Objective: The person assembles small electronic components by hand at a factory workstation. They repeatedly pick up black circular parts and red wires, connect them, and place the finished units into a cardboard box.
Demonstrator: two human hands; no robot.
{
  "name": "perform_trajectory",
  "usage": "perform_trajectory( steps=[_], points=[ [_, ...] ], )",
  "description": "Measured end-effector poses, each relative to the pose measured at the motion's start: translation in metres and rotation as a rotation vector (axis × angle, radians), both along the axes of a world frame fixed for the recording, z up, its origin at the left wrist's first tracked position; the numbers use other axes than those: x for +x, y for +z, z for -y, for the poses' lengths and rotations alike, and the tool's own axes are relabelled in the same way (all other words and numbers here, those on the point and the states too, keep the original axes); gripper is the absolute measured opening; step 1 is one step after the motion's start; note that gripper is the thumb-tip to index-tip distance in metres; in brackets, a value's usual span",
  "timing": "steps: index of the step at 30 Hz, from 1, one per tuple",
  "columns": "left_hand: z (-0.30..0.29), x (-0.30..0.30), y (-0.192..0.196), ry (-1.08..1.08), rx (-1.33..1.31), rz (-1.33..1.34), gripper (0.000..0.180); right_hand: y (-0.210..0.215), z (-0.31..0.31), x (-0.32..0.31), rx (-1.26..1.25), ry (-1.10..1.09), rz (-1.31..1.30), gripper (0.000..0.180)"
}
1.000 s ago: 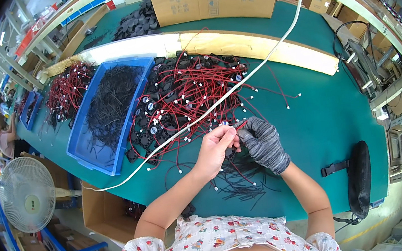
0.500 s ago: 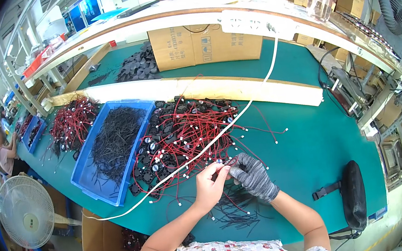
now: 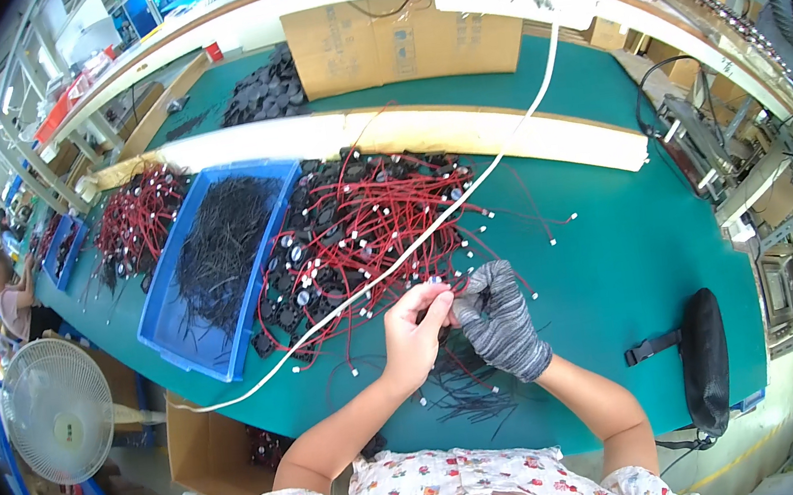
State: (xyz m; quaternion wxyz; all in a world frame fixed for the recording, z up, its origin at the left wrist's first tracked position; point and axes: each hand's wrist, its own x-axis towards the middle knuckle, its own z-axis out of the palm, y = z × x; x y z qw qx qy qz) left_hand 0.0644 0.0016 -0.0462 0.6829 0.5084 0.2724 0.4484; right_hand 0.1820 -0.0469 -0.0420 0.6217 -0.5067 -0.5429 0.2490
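My bare left hand point(image 3: 414, 340) and my right hand point(image 3: 506, 331), in a grey knitted glove, meet fingertip to fingertip above the near side of the bench. Both are closed in a pinch on a thin red-and-black fan wire; the fingers hide much of it. Just beyond them spreads a heap of small black fans point(image 3: 276, 314) with tangled red wires point(image 3: 392, 210) and white plugs. Loose thin black tubes point(image 3: 470, 399) lie on the green mat below my hands. More of these tubes point(image 3: 223, 244) fill the blue tray point(image 3: 160, 321) to the left.
A white cable point(image 3: 366, 322) crosses over the fans. A pale wooden rail point(image 3: 503, 143) runs behind them, with a cardboard box point(image 3: 372, 48) beyond. At right lies a black pouch point(image 3: 704, 363) with a strap. A white fan point(image 3: 58, 410) stands left; a co-worker point(image 3: 14, 294) sits farther off.
The view has tilted downward, so the bench's far side sits higher in the picture. My hands stay together, fingertips still meeting at the wire.
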Motion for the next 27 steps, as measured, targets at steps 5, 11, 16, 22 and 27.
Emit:
perform_trajectory(
  steps=[5, 11, 16, 22, 27],
  points=[
    [-0.008, -0.004, -0.004, -0.164, -0.286, 0.176, 0.016, 0.006, -0.002, 0.001, -0.193, 0.162, -0.350, 0.011],
    [-0.014, -0.005, -0.005, -0.201, -0.286, 0.164, 0.017, 0.010, -0.008, 0.031, -0.575, 0.605, -0.807, 0.029],
    [-0.013, -0.006, -0.003, -0.212, -0.260, 0.075, 0.017, 0.020, -0.005, 0.037, -0.779, 0.629, -0.776, 0.038],
    [-0.015, -0.008, -0.004, -0.330, -0.112, 0.088, 0.013, 0.013, 0.000, 0.036, -0.682, 0.628, -0.727, 0.040],
    [-0.014, -0.006, -0.002, -0.273, -0.006, 0.071, 0.011, 0.007, 0.000, 0.034, -0.626, 0.643, -0.714, 0.035]
  ],
)
